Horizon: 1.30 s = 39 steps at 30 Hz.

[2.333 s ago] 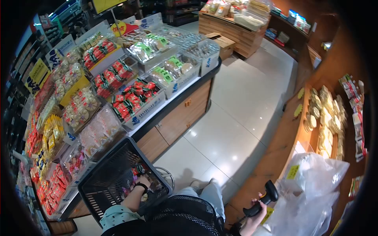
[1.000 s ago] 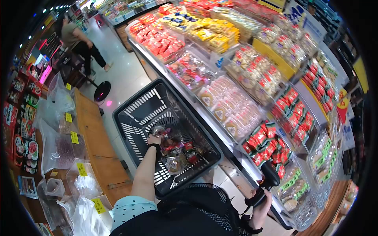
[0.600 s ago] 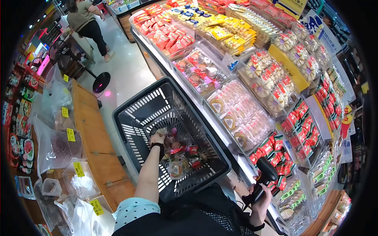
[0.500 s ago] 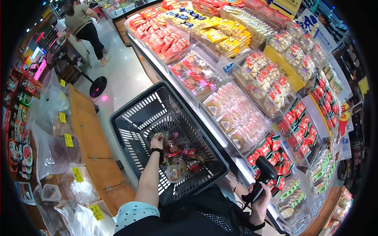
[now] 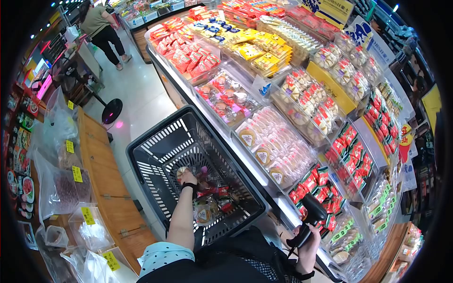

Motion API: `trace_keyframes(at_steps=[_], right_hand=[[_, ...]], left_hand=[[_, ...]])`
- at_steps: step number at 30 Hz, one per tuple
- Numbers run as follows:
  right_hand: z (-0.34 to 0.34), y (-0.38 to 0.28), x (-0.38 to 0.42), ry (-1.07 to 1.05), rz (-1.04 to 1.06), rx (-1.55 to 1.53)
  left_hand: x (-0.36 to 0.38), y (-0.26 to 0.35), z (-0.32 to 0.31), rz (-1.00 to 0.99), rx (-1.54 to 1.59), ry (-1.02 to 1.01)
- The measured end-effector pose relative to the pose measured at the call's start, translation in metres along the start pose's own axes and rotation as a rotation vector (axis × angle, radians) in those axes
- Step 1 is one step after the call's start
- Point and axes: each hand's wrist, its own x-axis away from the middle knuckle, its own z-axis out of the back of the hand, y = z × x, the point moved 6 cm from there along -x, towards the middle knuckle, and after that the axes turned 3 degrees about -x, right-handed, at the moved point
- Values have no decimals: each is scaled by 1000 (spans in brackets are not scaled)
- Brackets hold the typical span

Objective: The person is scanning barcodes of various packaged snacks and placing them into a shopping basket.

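Shop aisle, pale tiled floor (image 5: 141, 101); landmark is the black shopping basket (image 5: 155, 146), sitting mid-aisle just below the camera so both arms reach it without stepping. Right of the basket, running its whole length and beyond, the long display counter (image 5: 283, 94) is tiered and tilted toward the aisle, likely so the snack packs face shoppers. Left of the basket, a wooden shelf (image 5: 101, 165) carries clear bags with yellow price tags. Far beyond the basket, up the aisle, another person (image 5: 101, 26) stands, back turned. Inside the basket, loose wrapped snacks (image 5: 210, 207) are heaped at the near end. Left hand (image 5: 188, 178) is down in the basket, fingers closed around one small round wrapped snack (image 5: 181, 171), raised slightly off the heap, probably to expose its label. Right hand (image 5: 306, 243), near-right of the basket, is clenched on the grip of a black barcode scanner (image 5: 309, 219), head angled up and clear of the counter edge.
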Motion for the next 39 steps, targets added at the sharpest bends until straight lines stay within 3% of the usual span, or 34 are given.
trace_keyframes(at_steps=[4,7,9,10,11,13,17,19,22,23,25,27,28,29,31,35,37,38,39], right_hand=[[9,-1,-3,15,1,8],[10,-4,-3,45,32,18],[9,-4,-4,33,6,32],[8,-3,-5,32,2,54],[7,-3,-5,30,-3,76],[4,-2,-6,-2,-12,87],[-11,0,-7,-65,32,133],[-9,5,-15,-116,-67,174],[-23,6,-11,-195,-70,202],[-27,7,-10,-229,-61,229],[-36,6,-4,-243,-72,254],[-61,-1,12,-341,-151,380],[-62,4,13,-429,-224,390],[-64,6,16,-369,-249,378],[-60,20,11,-617,-381,457],[-84,29,8,-756,-321,444],[-95,34,5,-828,-324,461],[-96,38,5,-849,-376,498],[-96,42,3,-846,-372,496]], left_hand=[[1,-5,-1,25,156,150],[17,-8,23,-202,383,528],[20,-18,38,-183,737,456],[27,-17,48,-232,1136,332],[26,-17,58,-354,1295,320],[25,-14,71,-308,1638,155],[74,42,123,-360,1972,-21],[94,71,124,-347,2167,-281],[108,100,104,-667,2545,-913],[116,109,99,-935,2585,-1017],[150,130,109,-944,2630,-1299],[155,142,97,-749,2551,-1418],[166,148,102,-740,2524,-1356],[178,154,108,-731,2496,-1294],[189,167,110,-721,2497,-1393],[209,194,108,-743,2330,-1652],[217,205,111,-979,2124,-1730],[219,204,107,-857,2133,-1701],[221,204,104,-859,2128,-1706]])
